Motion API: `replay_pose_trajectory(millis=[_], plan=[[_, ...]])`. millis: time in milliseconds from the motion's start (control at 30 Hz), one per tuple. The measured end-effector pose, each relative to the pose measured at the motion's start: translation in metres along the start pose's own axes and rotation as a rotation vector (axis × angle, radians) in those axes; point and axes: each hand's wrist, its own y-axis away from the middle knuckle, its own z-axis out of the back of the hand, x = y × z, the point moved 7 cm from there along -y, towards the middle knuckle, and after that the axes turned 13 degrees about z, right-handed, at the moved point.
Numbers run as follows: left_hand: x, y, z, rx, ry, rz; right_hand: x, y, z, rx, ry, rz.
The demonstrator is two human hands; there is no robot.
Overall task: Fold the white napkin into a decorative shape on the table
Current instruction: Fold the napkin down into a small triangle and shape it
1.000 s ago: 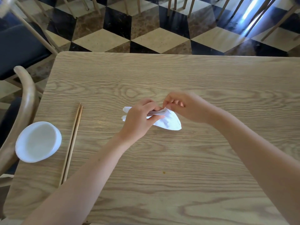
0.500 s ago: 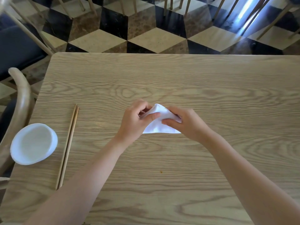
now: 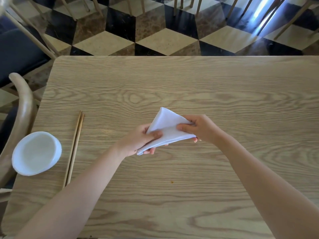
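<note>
The white napkin (image 3: 166, 125) is folded into a triangle, its point facing away from me, held just above the middle of the wooden table (image 3: 172, 80). My left hand (image 3: 138, 140) pinches its lower left corner, thumb on top and fingers underneath. At the right corner my right hand (image 3: 198, 129) grips it the same way. The napkin's underside is hidden.
A pair of wooden chopsticks (image 3: 74, 147) lies on the left part of the table. A white bowl (image 3: 36, 153) stands at the left edge beside them. A curved wooden chair back (image 3: 22, 104) is just off the left edge. Chair legs stand on the chequered floor beyond.
The napkin went from a small crumpled bundle pinched between both hands to a spread, flat triangle. Both hands moved apart to its two lower corners and drew nearer to me.
</note>
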Motion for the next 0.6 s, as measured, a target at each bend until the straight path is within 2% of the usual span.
replay_pose_trajectory(millis=[133, 200, 267, 333, 367, 400, 433, 500, 600], plan=[[0.024, -0.006, 0.018, -0.158, 0.080, 0.164, -0.022, 0.002, -0.001, 0.002, 0.150, -0.088], [0.034, -0.003, 0.027, -0.281, -0.008, 0.240, -0.027, 0.006, -0.007, 0.036, 0.357, -0.149], [0.037, 0.004, 0.031, -0.432, -0.211, 0.249, -0.028, 0.012, -0.017, 0.037, 0.670, -0.180], [0.029, 0.015, 0.033, -0.663, -0.578, 0.179, -0.017, 0.017, -0.027, -0.067, 0.914, -0.078], [0.024, 0.022, 0.033, -0.836, -0.774, 0.116, -0.012, 0.019, -0.032, -0.126, 0.978, -0.022], [0.015, 0.028, 0.030, -1.000, -0.874, 0.018, -0.009, 0.019, -0.034, -0.191, 0.980, 0.027], [0.007, 0.031, 0.022, -1.095, -0.887, -0.094, -0.008, 0.017, -0.037, -0.223, 0.920, 0.072], [-0.003, 0.017, -0.002, -1.055, -0.845, -0.288, -0.006, 0.007, -0.052, -0.176, 0.791, 0.188], [0.003, -0.015, -0.028, -0.894, -0.902, -0.310, -0.007, 0.001, -0.077, -0.060, 0.807, 0.268]])
